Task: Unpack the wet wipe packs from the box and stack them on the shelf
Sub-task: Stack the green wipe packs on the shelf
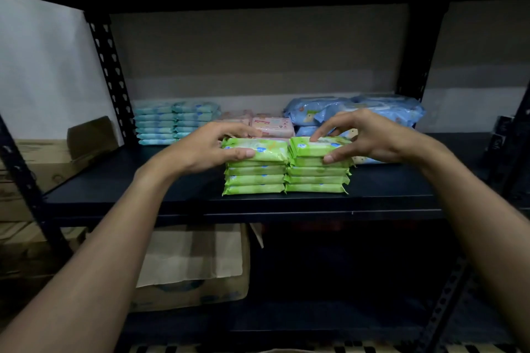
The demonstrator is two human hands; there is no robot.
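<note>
The left hand and right hand are each pinching a top green pack; aligning edges squarely should be keeping the stacks steady.

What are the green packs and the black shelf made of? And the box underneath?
Green packs: soft, shiny plastic film, likely; they gleam and have crimped, zigzag ends. Black shelf: probably painted metal, matte; its posts have punched holes. Box: brown cardboard, with dull folded flaps.

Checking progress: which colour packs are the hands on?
The green packs in front; left hand and right hand grip their tops. Behind lie teal packs, pink packs and blue packs.
</note>
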